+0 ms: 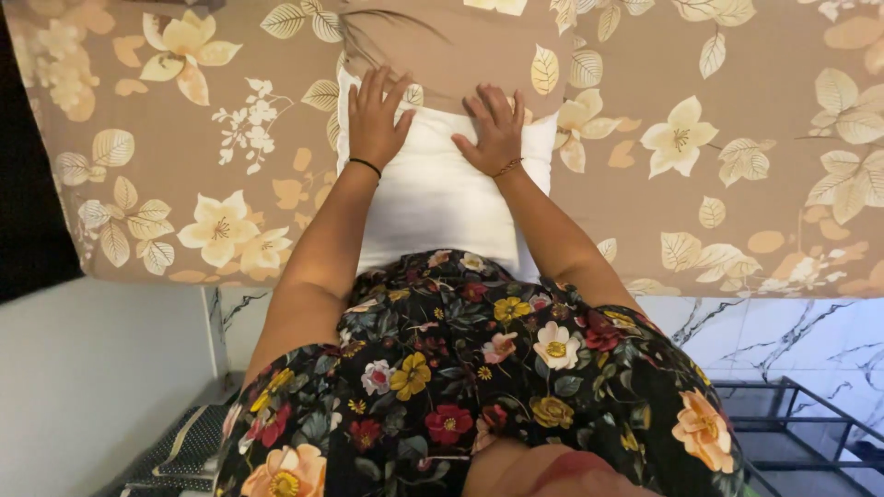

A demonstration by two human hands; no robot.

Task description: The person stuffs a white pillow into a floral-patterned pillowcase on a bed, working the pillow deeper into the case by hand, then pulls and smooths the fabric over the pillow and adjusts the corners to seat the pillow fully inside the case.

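Note:
A white pillow (433, 198) lies on a bed covered by a tan sheet with cream flowers (700, 184). Its far end sits inside a tan floral pillowcase (460, 46). My left hand (376, 115) rests flat on the pillow's upper left corner, fingers spread, at the pillowcase opening. My right hand (495, 129) presses flat on the pillow's upper right part, fingers apart, just at the pillowcase edge. Neither hand grips anything. A black band circles my left wrist and a thin bracelet my right.
My dark floral dress (460, 368) fills the lower middle. A white wall (92, 387) stands at lower left. Marble-patterned floor tiles (792, 331) and a black metal rack (801, 414) lie at lower right. The bed's near edge runs across the frame.

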